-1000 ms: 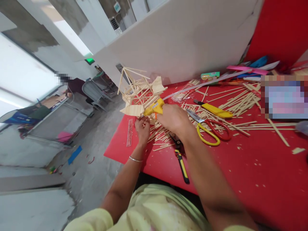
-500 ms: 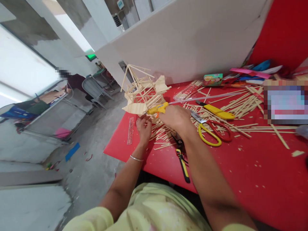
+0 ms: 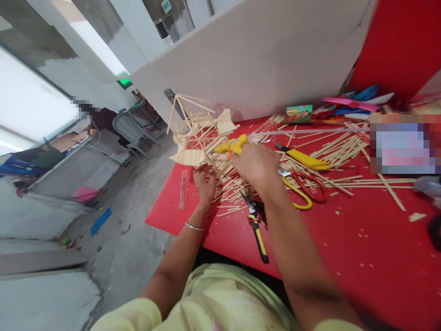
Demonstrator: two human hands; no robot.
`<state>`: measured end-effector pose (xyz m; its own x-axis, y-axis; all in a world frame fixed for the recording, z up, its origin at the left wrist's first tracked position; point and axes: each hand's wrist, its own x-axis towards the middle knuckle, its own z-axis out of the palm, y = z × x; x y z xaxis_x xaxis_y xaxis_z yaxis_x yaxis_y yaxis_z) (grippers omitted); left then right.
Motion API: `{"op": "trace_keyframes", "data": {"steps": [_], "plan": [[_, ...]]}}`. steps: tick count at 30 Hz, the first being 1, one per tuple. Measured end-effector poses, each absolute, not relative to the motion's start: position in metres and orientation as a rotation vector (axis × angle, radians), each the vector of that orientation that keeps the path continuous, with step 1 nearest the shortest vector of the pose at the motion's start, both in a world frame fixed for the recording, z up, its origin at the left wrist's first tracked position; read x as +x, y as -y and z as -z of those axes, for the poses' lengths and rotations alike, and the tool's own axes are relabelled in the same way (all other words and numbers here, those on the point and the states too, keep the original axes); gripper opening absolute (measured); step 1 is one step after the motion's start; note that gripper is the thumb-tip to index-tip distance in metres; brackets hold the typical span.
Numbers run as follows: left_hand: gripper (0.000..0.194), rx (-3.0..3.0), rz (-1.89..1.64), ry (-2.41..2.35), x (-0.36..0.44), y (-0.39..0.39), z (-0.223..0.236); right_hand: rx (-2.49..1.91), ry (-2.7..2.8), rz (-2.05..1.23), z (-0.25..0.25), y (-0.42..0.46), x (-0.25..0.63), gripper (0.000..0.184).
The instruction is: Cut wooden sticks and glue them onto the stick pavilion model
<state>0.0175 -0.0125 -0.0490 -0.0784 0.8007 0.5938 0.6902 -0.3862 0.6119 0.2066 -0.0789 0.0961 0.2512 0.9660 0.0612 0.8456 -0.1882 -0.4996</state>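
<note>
My right hand (image 3: 259, 166) is wrapped round a yellow hot glue gun (image 3: 231, 145). The gun's nozzle points left, close to a model built of thin wooden sticks (image 3: 200, 131), which has striped, pointed panels on its sides. At the model's lower front edge is my left hand (image 3: 206, 185), its fingers bent and pinched together. Whatever lies between those fingertips is too small to make out. A clear ruler (image 3: 183, 189) lies left of that hand. Loose wooden sticks (image 3: 234, 193) are spread on the table under and between my hands.
On the red table (image 3: 330, 271) lie black-and-yellow cutters (image 3: 257, 234), scissors with red and yellow handles (image 3: 305, 188) and a yellow utility knife (image 3: 306, 159). Behind stands a pale partition (image 3: 262, 64). A person (image 3: 103, 120) sits at another table on the left.
The glue gun in my right hand has drawn slightly back from the model, to the right and up. My left hand stays at the model's lower edge. The whole view has shifted slightly.
</note>
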Motion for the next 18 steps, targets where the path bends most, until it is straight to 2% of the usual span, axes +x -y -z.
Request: {"op": "trace_keyframes", "data": {"steps": [12,18], "plan": [[0.020,2.012,-1.466,-1.667,0.0155,0.0094,0.0522,-2.080,1.590,-0.196,-0.0889,0.0776,0.2007,0.040],[0.024,1.953,-1.460,-1.632,0.0161,0.0073,0.0477,-2.161,1.562,-0.347,-0.0922,0.0752,0.2082,0.041]]}}
